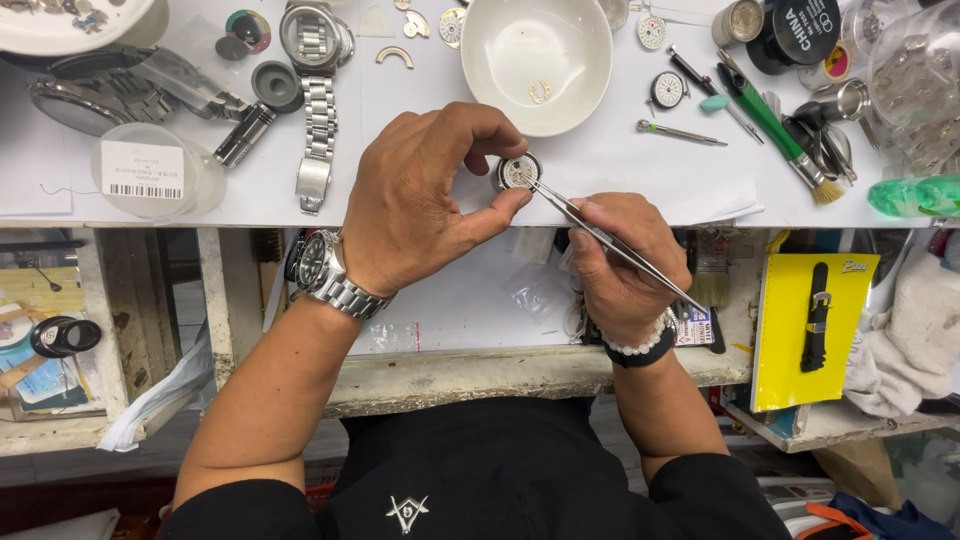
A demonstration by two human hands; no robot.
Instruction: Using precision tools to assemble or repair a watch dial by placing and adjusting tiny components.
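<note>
Hands (pixel 425 205) aim tweezers (pixel 610 240) diagonally at movement (pixel 518 172).

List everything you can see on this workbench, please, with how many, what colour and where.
small round watch movement: one, silver with pale dial, bench edge, pinched in left fingers
thin metal tweezers: one, silver, tip on the movement
round white bowl: one, top centre
steel bracelet watch: one, silver, lying left of the bowl
green-handled brush: one, right side
clear plastic tub: one, left edge
yellow card with black strap: one, lower shelf, right
left hand: wristwatch on wrist, holding the movement
right hand: bead bracelet on wrist, gripping the tweezers
</note>
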